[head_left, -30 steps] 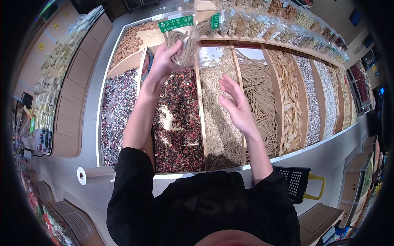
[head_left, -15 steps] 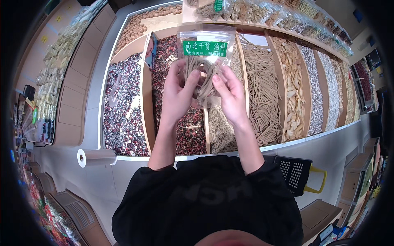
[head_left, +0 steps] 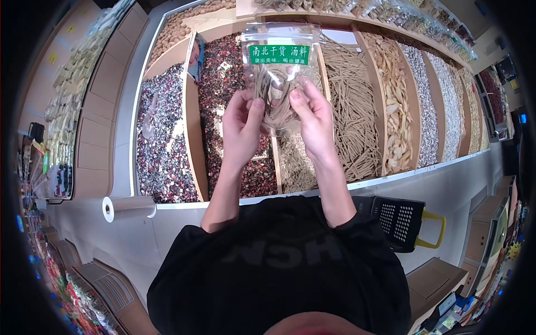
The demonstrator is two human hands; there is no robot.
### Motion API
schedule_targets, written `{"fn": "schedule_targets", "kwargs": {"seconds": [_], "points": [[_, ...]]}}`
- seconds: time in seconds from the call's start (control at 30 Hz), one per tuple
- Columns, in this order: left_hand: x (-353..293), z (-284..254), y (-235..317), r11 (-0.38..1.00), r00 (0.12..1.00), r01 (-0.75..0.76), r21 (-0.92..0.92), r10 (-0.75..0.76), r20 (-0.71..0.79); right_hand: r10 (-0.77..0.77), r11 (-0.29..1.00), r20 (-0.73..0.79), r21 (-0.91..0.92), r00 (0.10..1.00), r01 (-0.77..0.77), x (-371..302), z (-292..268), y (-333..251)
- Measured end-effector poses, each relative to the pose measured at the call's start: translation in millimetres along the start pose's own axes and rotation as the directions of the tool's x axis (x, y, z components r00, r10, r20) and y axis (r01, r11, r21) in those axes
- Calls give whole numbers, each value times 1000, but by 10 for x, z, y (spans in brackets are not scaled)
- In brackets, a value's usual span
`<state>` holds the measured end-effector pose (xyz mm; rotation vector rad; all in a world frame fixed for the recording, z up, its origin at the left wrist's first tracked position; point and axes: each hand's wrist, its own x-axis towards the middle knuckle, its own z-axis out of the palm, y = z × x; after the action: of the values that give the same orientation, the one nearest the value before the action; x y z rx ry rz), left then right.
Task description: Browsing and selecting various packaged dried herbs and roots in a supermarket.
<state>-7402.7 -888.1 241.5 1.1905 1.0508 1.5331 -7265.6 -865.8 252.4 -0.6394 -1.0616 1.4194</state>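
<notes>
The clear zip pouch (head_left: 281, 72) is upright in front of your chest, gripped by both hands: your left hand (head_left: 243, 120) is closed on its lower left side and your right hand (head_left: 316, 117) on its lower right, thumbs on the near face. Inside lies a coil of pale brown dried strands (head_left: 277, 116), below the green label (head_left: 279, 54). Expect it to be light, with smooth, slightly slippery film; the strands look stiff and may snap, so keep thumb pressure gentle. Those filled lower sides seem the best hold, since the top above the label looks thin and likely to fold. Beneath the pouch are a dark red-and-black mix (head_left: 226, 58) and pale slivers (head_left: 297, 167); to your right, loose brown strands (head_left: 353, 106), and farther out a black basket (head_left: 398, 220).
</notes>
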Motion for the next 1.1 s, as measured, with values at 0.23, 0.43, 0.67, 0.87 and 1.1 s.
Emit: {"fn": "schedule_targets", "kwargs": {"seconds": [0.23,0.43,0.67,0.87,1.1], "points": [[-102,40,-65,999,998,-24,25,23,64,-34,999,-44,-12,998,34,-63,-38,51],[-211,256,92,1000,991,29,13,-30,131,-9,999,-87,-40,996,6,-128,-49,-41],[-225,280,30,999,993,20,-43,-15,114,-48,997,-94,-65,994,43,-167,-2,-69],[-211,279,1,996,990,87,24,-90,113,-12,1000,-110,-25,994,9,-164,1,-70],[-214,241,-32,995,991,88,46,-92,96,37,999,-112,0,993,-37,-159,-28,-25]]}}
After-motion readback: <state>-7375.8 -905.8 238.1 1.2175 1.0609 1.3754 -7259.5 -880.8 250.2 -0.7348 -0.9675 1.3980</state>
